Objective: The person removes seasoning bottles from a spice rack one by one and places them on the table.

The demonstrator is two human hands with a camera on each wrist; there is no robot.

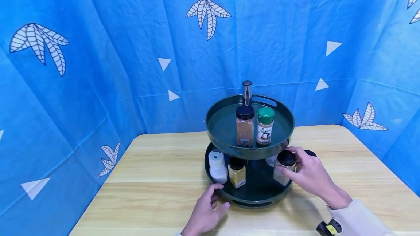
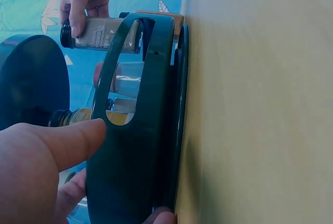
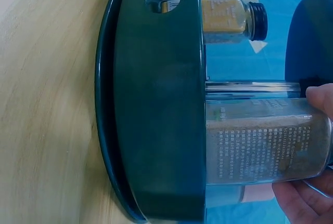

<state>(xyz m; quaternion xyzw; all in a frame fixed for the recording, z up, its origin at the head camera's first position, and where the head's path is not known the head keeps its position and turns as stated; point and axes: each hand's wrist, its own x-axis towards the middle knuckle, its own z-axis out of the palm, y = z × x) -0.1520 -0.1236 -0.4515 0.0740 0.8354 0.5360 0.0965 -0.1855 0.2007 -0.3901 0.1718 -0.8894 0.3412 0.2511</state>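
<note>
A square glass spice jar of greyish-brown powder (image 1: 281,177) with a black lid is pinched between the thumb and fingers of my right hand (image 1: 311,173). It stands upright at the right side of the lower tier (image 1: 259,188) of a dark green two-tier turntable rack. My left hand (image 1: 207,207) is at the front left of that tier, index fingertip at the rim, thumb extended. In the left wrist view the thumb lies against the tray's wall (image 2: 125,172). A white bottle (image 1: 218,168) and a black-lidded jar of yellow powder (image 1: 237,174) stand on the lower tier.
The upper tier (image 1: 223,126) holds a black-lidded jar of reddish-brown powder (image 1: 245,126) and a green-capped spice bottle (image 1: 264,126). A chrome post (image 1: 247,92) rises behind them. Another black lid (image 1: 310,153) shows behind my right hand. Blue patterned cloth (image 1: 203,61) surrounds the wooden table (image 1: 157,177).
</note>
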